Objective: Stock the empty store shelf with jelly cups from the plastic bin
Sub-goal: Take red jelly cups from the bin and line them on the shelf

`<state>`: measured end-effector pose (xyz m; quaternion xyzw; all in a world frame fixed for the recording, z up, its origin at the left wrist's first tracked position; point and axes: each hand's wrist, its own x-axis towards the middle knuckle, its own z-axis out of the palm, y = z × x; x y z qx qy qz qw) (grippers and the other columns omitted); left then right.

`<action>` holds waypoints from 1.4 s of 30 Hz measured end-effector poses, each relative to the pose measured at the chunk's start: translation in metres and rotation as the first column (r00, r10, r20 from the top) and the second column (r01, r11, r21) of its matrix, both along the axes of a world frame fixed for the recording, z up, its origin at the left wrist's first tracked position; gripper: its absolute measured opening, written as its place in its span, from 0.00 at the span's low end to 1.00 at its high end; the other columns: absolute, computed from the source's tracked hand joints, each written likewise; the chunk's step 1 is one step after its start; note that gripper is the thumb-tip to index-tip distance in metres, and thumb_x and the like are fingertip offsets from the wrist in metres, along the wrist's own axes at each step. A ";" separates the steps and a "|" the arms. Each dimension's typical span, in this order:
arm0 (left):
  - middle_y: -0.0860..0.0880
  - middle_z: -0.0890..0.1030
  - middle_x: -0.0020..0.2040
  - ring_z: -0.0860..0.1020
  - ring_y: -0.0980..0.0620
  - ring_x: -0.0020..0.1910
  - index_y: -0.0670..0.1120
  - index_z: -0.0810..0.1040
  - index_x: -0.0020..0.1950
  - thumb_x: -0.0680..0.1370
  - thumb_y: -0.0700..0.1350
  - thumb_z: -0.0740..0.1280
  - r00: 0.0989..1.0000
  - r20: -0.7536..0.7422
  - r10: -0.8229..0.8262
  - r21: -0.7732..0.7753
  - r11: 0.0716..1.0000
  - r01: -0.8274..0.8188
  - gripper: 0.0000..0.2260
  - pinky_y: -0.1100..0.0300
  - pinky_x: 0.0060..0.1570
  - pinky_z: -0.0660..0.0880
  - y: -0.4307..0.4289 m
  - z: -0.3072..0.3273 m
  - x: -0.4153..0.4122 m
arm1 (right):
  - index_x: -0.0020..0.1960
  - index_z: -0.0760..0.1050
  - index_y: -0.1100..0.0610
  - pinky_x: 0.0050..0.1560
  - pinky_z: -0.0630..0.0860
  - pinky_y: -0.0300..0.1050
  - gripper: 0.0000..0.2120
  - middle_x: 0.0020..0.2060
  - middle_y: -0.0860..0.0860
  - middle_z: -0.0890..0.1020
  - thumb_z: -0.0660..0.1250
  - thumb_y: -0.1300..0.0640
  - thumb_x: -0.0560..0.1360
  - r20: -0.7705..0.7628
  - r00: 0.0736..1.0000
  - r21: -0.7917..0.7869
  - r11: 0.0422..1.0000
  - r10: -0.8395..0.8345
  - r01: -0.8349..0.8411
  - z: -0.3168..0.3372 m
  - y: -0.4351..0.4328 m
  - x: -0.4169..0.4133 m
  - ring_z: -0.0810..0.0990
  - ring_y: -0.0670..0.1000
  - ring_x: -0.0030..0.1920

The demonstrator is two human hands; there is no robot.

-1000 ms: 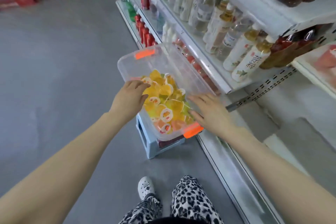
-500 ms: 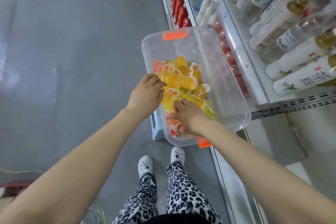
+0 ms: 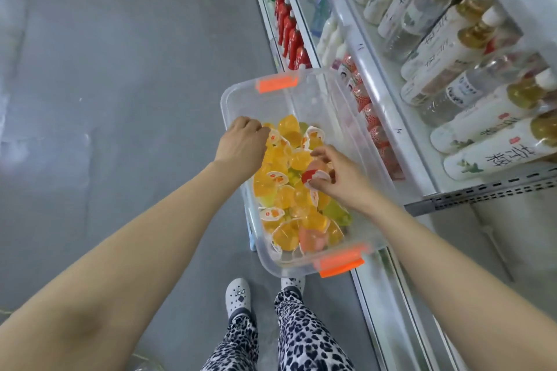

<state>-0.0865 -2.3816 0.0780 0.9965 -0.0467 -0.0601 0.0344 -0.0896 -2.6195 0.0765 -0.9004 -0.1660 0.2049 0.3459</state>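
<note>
A clear plastic bin [image 3: 304,90] with orange latches stands beside the shelving, about half full of jelly cups [image 3: 289,190], mostly yellow and orange, some green and pink. My right hand [image 3: 337,175] is inside the bin and grips a pink jelly cup [image 3: 315,173] with a red-and-white lid, lifted just above the pile. My left hand [image 3: 241,144] is at the bin's left wall, fingers curled on a cup with a white lid [image 3: 275,140] at the pile's edge. An empty white shelf [image 3: 512,250] lies at the lower right.
Shelves [image 3: 370,69] on the right hold tea and water bottles [image 3: 470,117]; red bottles [image 3: 291,36] fill the low shelf behind the bin. A pale blue stool [image 3: 252,238] shows under the bin. Grey floor [image 3: 120,99] spreads left. My legs and white shoes [image 3: 238,298] are below.
My right hand has risen from the near end of the pile holding a pink cup. My left hand has shifted slightly along the bin's left side. The camera has tilted further down.
</note>
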 end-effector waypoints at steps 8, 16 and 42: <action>0.43 0.73 0.65 0.70 0.42 0.65 0.42 0.68 0.69 0.80 0.41 0.58 0.953 -0.298 0.056 0.396 0.916 0.070 0.17 0.53 0.65 0.65 -0.015 -0.018 0.058 | 0.66 0.72 0.50 0.61 0.67 0.40 0.19 0.66 0.47 0.68 0.67 0.53 0.76 -0.013 1.000 -0.090 0.996 -0.017 0.016 -0.027 0.001 0.023 0.71 0.48 0.63; 0.46 0.73 0.59 0.75 0.44 0.57 0.44 0.74 0.64 0.77 0.38 0.65 0.942 -0.326 0.072 0.401 0.914 0.069 0.15 0.55 0.55 0.70 -0.017 -0.021 0.054 | 0.64 0.69 0.49 0.53 0.72 0.41 0.30 0.61 0.48 0.69 0.78 0.52 0.66 0.000 1.000 -0.123 0.992 -0.026 0.026 -0.039 0.003 0.038 0.76 0.51 0.56; 0.43 0.75 0.59 0.74 0.39 0.57 0.48 0.72 0.69 0.74 0.51 0.68 0.984 0.147 -0.105 -0.352 0.924 0.151 0.24 0.49 0.57 0.71 -0.061 0.067 -0.078 | 0.60 0.70 0.50 0.47 0.70 0.43 0.22 0.53 0.49 0.77 0.69 0.42 0.70 0.452 0.812 -0.004 0.910 -0.369 0.415 0.078 -0.063 -0.090 0.78 0.50 0.50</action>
